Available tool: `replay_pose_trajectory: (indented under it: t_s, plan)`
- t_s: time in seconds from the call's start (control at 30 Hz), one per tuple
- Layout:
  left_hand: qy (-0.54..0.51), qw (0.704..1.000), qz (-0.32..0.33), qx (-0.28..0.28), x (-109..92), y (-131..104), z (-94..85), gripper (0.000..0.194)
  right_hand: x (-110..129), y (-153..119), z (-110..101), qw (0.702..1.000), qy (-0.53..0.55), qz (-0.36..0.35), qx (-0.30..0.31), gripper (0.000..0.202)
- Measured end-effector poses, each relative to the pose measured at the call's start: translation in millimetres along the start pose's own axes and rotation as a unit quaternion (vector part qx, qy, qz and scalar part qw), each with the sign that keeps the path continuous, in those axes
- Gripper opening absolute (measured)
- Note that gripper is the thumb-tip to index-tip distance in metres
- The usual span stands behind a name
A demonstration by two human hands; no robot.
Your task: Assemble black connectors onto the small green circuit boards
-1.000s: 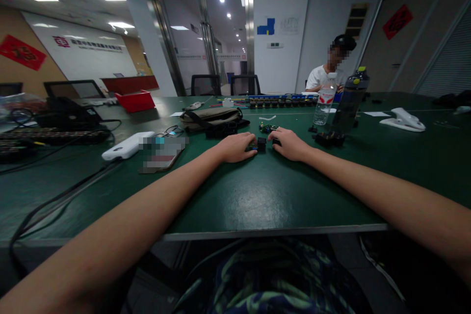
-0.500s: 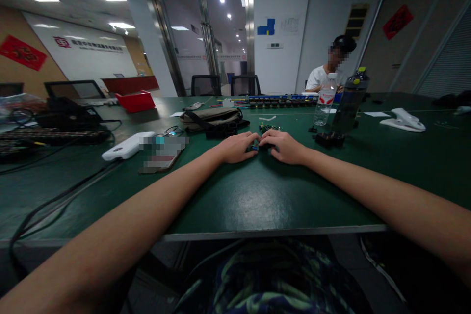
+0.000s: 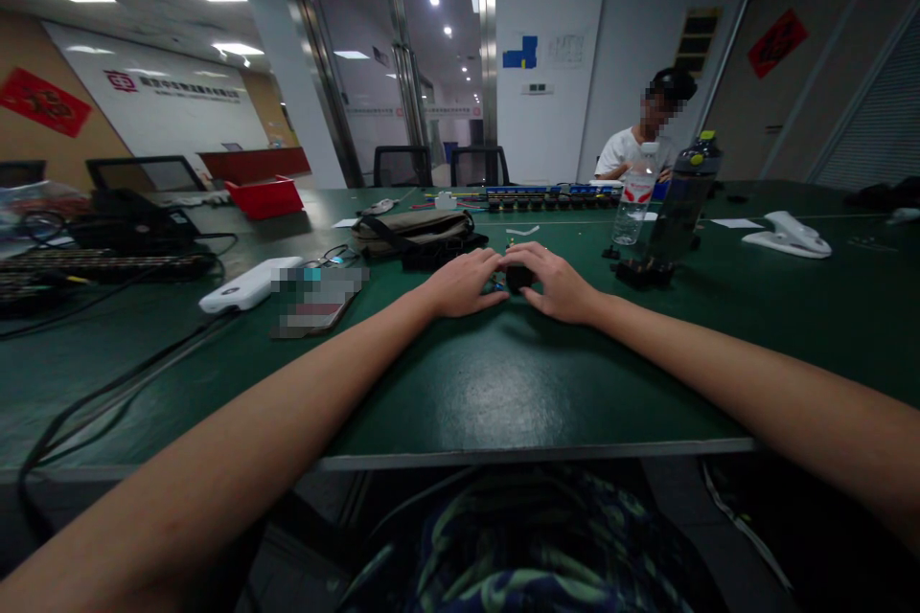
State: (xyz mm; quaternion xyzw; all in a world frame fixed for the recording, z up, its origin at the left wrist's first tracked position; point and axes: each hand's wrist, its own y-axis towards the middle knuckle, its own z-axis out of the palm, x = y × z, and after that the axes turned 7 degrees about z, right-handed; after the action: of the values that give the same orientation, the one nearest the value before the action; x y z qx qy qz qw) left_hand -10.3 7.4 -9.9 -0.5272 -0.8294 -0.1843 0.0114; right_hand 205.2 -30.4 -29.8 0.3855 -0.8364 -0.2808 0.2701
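Note:
Both hands meet over the green table [image 3: 495, 402]. My left hand [image 3: 466, 285] is curled, thumb and fingers bent around something small with a blue bit [image 3: 497, 285] showing; most of it is hidden. Facing it, my right hand [image 3: 557, 283] has its fingers and thumb closed about a small round black part [image 3: 518, 278]. The fingertips of the two hands touch or nearly touch. What the black part belongs to cannot be made out. Just beyond the fingers, a white strip [image 3: 523, 231] lies on the table.
A grey-brown bag [image 3: 409, 232] lies beyond my left hand. Leftward are a phone [image 3: 323, 302], a white power bank [image 3: 250, 284] and cables. To the right stand a clear bottle [image 3: 632, 206], a dark bottle [image 3: 682, 201] and black parts [image 3: 643, 272]. A person [image 3: 625, 153] sits across the table.
My right fingers have shifted slightly up and left, toward the left hand, and their grip has opened wider. More of the black part shows; the green pieces behind are now mostly covered.

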Motion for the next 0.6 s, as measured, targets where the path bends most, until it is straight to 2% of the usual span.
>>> replay_pose_trajectory:
  t_s: [0.17, 0.37, 0.6]
  plan:
    - [0.008, 1.0, 0.016, -0.018, -2.7, 0.7, -3.1, 0.047, 10.9, 0.9, 0.4, 0.999, 0.04, 0.021, 0.01, 0.061]
    - [0.039, 0.999, 0.033, 0.005, -4.4, 1.8, -3.5, 0.044, 9.1, -0.3, 4.5, 0.999, 0.031, 0.02, 0.013, 0.067]
    - [0.035, 0.999, 0.015, 0.008, -5.0, 1.7, -7.6, 0.045, 0.3, 0.5, -1.8, 0.997, -0.024, 0.062, 0.027, 0.053]
